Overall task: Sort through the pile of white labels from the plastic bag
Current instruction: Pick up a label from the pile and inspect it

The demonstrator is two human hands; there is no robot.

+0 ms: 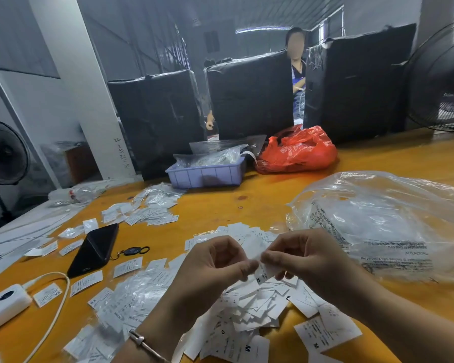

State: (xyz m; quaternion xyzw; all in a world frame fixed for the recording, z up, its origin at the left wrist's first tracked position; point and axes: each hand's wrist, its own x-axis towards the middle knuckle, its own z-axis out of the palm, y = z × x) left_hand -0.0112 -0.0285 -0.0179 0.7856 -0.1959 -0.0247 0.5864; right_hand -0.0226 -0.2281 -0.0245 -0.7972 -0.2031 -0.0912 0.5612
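A loose pile of white labels printed with size letters lies on the orange table, right under my hands. My left hand and my right hand meet above the pile, and both pinch one small white label marked M between thumb and fingers. The clear plastic bag, crumpled with printed text on it, lies just to the right of the pile. More white labels are spread over the table farther left and behind.
A black phone and a key fob lie left of the pile. A white power bank with a cable sits at the near left edge. Behind are a purple tray, a red bag, black wrapped bundles and another person.
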